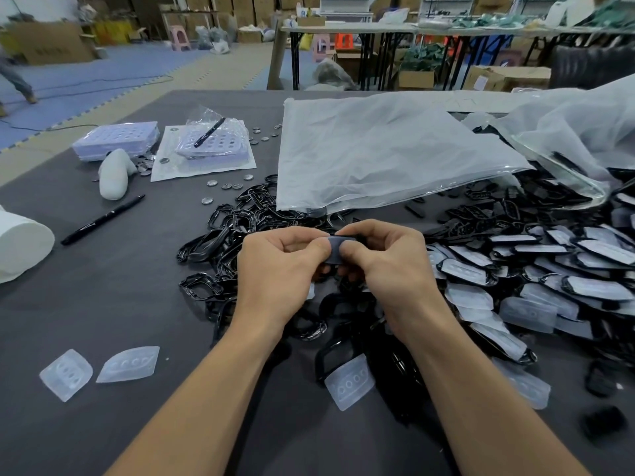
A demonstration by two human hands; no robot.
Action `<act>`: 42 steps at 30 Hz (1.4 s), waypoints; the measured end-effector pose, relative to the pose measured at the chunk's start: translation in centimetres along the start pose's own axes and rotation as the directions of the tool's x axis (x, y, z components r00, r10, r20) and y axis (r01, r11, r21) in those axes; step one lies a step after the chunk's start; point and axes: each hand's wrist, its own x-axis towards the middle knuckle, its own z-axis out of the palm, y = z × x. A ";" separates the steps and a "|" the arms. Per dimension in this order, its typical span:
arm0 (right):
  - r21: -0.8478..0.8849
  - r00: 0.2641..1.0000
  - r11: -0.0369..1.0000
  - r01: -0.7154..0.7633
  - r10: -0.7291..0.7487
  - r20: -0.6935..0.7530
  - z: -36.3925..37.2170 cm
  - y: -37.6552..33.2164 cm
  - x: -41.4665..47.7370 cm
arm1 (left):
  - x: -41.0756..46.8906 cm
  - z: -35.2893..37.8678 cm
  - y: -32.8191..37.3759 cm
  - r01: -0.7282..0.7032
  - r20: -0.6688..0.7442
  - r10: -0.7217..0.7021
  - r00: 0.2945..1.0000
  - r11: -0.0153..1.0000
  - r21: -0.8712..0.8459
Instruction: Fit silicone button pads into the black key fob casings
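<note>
1. Nearest me I count four loose silicone pads: two side by side on the left, one at centre leaning on a black frame, and one on the right.
2. Just beyond, the left hand and the right hand meet. Both are curled and pinch a single key fob casing, thumbs pressing its pale pad face.
3. The casing's long axis runs left to right, thumb to thumb, so neither hand is nearer. I judge the pad half-seated; the next press should travel along that axis.
4. Behind the left hand is a heap of empty casings, and to the right a heap of fitted casings. Both are too many to count.
5. Farthest are one marker pen loose on the table and one large clear bag overlapping the heaps.
</note>
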 end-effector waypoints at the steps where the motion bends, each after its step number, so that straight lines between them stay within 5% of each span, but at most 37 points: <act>1: -0.018 1.000 1.000 -0.001 0.001 0.013 -0.1 0.0 0.0 | 0.0 0.0 0.0 0.000 0.010 0.000 1.000 1.000 0.018; 16: -0.119 0.996 0.990 0.080 -0.085 -0.036 0.0 0.6 0.2 | -0.2 0.2 0.1 -0.064 0.024 0.063 0.998 0.997 0.031; 22: -0.159 0.989 0.979 0.130 -0.139 -0.047 -0.3 0.5 0.3 | 0.0 -0.4 0.4 0.067 0.142 -0.049 0.989 0.990 -0.121; 30: -0.013 1.000 1.000 -0.003 0.004 0.030 -1.0 0.0 0.3 | -0.2 -0.3 0.6 0.077 0.154 -0.056 0.986 0.989 -0.129; 38: 0.047 1.000 0.999 -0.026 0.026 0.014 -1.2 0.4 0.6 | 0.0 -0.9 0.8 0.170 0.207 -0.130 0.970 0.967 -0.189; 42: 0.074 0.999 0.997 -0.031 0.029 0.024 -1.2 0.4 0.5 | -0.2 -0.6 0.7 0.110 0.198 -0.085 0.976 0.987 -0.115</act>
